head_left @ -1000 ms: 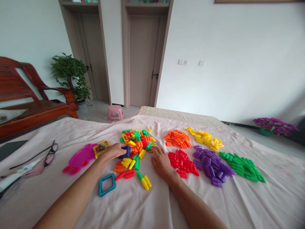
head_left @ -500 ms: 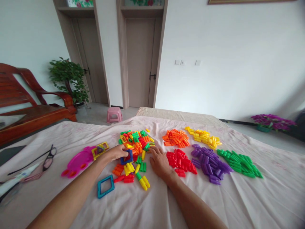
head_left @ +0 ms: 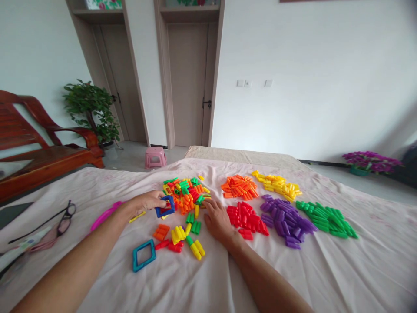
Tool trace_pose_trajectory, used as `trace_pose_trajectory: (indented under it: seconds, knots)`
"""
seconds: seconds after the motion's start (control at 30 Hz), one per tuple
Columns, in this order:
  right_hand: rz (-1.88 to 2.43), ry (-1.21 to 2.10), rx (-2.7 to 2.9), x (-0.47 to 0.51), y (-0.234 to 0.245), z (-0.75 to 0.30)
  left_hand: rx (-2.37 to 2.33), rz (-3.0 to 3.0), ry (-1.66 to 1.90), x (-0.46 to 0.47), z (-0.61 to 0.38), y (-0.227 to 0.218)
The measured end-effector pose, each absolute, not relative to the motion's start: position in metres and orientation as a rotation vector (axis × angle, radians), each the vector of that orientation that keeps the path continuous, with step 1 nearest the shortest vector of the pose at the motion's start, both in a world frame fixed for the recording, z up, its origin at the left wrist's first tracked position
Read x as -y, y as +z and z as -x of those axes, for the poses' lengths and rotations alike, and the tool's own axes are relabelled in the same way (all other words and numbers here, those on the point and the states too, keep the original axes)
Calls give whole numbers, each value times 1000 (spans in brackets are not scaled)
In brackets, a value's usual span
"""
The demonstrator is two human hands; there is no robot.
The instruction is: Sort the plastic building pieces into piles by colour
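My left hand (head_left: 145, 202) pinches a dark blue square frame (head_left: 165, 206) and holds it just above the sheet, at the left edge of a mixed pile of coloured plastic pieces (head_left: 185, 193). My right hand (head_left: 217, 219) lies flat with its fingers spread beside that pile, next to a red pile (head_left: 247, 217). Sorted piles lie to the right: orange (head_left: 239, 188), yellow (head_left: 278, 184), purple (head_left: 286, 221) and green (head_left: 325, 216). A teal square frame (head_left: 143, 255) lies near my left forearm.
A pink plastic tray (head_left: 102, 217) and a yellow frame are partly hidden behind my left arm. Glasses (head_left: 63, 217) lie at the left on the pink sheet (head_left: 358, 269). A wooden bench (head_left: 39, 139), a potted plant and a pink stool (head_left: 155, 155) stand beyond.
My left hand has lifted the dark blue square frame out of the mixed pile and drawn it left. The right hand has stayed flat on the sheet.
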State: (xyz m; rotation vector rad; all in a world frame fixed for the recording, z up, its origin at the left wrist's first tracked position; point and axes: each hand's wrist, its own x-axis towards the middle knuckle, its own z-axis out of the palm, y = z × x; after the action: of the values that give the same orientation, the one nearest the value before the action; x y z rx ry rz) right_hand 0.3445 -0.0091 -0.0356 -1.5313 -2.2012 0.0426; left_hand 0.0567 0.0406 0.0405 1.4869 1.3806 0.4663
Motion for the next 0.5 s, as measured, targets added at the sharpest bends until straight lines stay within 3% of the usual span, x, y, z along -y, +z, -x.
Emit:
trace_pose_trajectory:
  seconds: [0.2,0.5]
  knots:
    - [1570,59,2193,9,-36,-343,-1443,-1508,429,-40,-17,56]
    - [1529,59,2190,5,-40,-345,-1798,-1657,501,-51,28,38]
